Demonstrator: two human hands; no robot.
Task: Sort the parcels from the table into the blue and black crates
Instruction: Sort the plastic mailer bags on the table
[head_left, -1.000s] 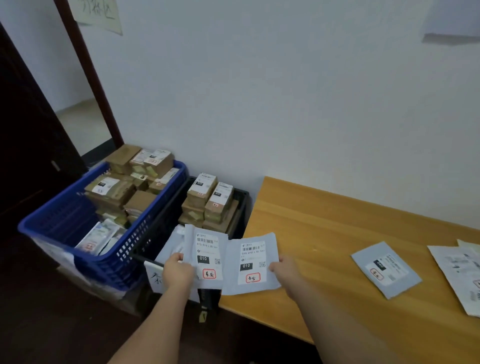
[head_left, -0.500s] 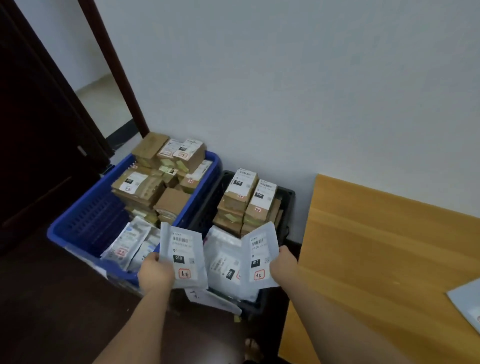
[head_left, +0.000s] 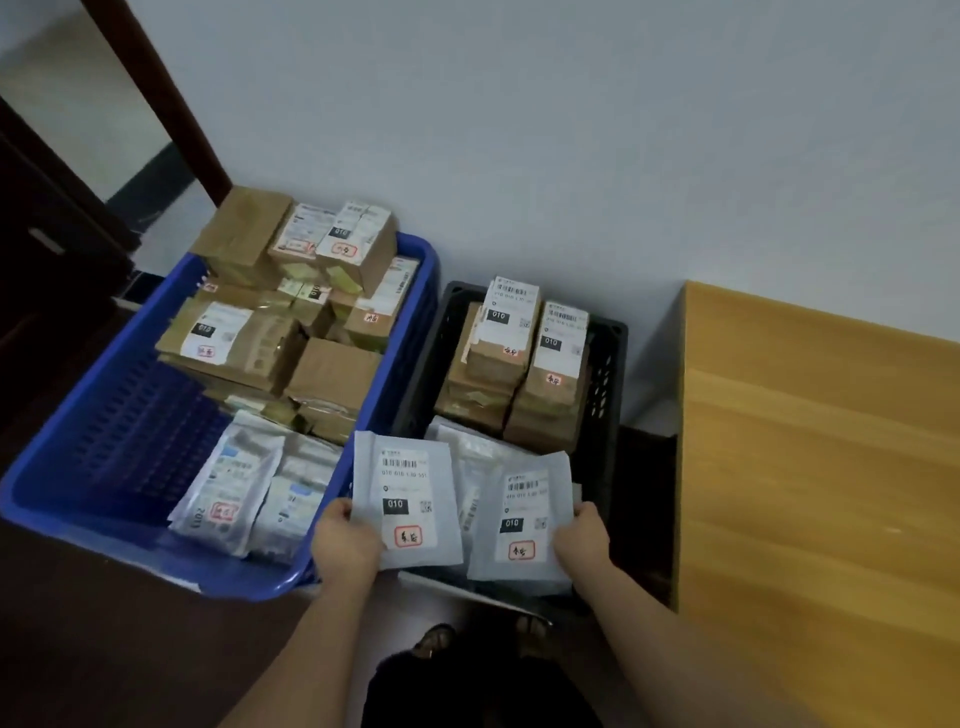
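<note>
Change: both hands and their flat grey parcels, held over the worktop corner a second ago, now hang over the crates; the worktop has slid to the right of view
Left hand (head_left: 347, 540): fingers curled round the lower left corner of the left parcel (head_left: 408, 499), label facing up
Left parcel position: above the near end of the black crate (head_left: 605, 415), overlapping the rim it shares with the blue crate (head_left: 104, 415)
Right hand (head_left: 582, 540): pinches the right edge of the right parcel (head_left: 522, 525), label up
Right parcel position: over the near half of the black crate, just beside the left parcel
Black crate contents: brown boxes (head_left: 519, 374) stacked at the far end, flat grey bags at the near end
Blue crate: touching the left side of the black crate; holds brown labelled boxes (head_left: 291, 322) and, at its near end, pale flat bags (head_left: 244, 493)
Worktop (head_left: 821, 467): right of the black crate, wooden, against the wall
</note>
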